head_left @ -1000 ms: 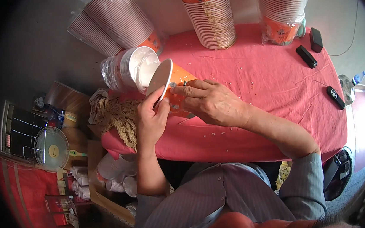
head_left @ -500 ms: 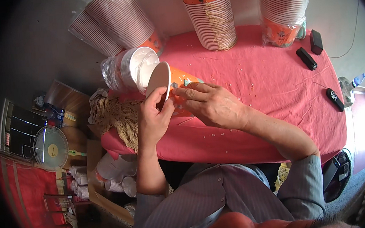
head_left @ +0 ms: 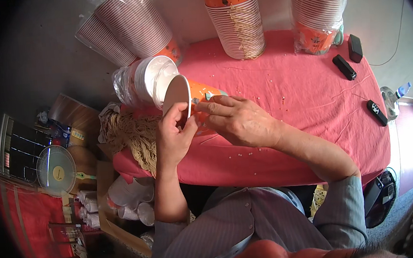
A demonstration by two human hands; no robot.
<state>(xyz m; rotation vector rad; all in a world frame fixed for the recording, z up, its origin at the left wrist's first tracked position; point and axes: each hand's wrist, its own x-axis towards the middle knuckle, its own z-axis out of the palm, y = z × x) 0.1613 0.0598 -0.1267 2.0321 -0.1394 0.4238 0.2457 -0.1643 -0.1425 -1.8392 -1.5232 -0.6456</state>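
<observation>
At eight o'clock, just off your red-covered worktop [head_left: 307, 105], a cardboard box [head_left: 128, 240] holds white tubs [head_left: 132, 190]; at nine, a heap of tan cord [head_left: 136, 137] spills over the worktop's edge. Toward half past ten, nested tubs [head_left: 155, 79] lie on their side, partly wrapped in clear film, with tall stacks [head_left: 134, 23] behind them at eleven. Near the centre, your left hand [head_left: 171, 134] has its grip closed on the rim of an orange printed tub [head_left: 183, 92], held tilted, its pale round end facing left. Your right hand [head_left: 240, 121] bends its fingers against the orange side; whether that grip pinches anything, I cannot tell. The handling of this tub looks unfinished: no cord shows on it, though part is hidden. At half past twelve, a corded stack [head_left: 235, 28] has cords down its rims and looks dealt with, while the film-wrapped stack [head_left: 317, 6] at half past one seems untouched.
</observation>
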